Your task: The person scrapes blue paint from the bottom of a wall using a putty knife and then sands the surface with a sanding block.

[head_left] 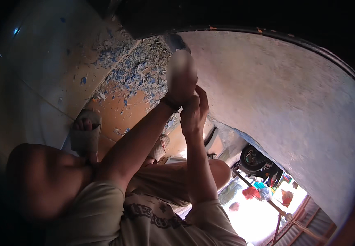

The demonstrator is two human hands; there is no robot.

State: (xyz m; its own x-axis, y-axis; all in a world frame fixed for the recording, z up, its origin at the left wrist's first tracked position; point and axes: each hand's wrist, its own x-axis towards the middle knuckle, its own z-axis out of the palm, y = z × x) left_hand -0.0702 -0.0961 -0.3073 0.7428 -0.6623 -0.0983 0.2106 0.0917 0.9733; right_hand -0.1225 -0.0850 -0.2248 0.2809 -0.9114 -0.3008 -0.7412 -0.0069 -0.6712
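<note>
My left hand point(182, 88) reaches forward beside the wall, with a dark band point(170, 102) around its wrist. A pale smear covers most of its fingers, so their grip is hidden. Just below and to the right, my right hand point(193, 112) is closed, its fingers bent up against the left hand. Anything inside it is hidden. Under and beyond both hands lies a heap of grey and blue flakes and shreds point(140, 67) on the tiled floor point(122, 108).
A pale, stained wall point(276, 90) rises along the right. A dark edge point(243, 33) crosses the top. My feet wear light slippers, one at left point(85, 139), another point(159, 149) between my arms. Behind, a motorbike wheel point(252, 159) stands near a bright opening point(251, 217).
</note>
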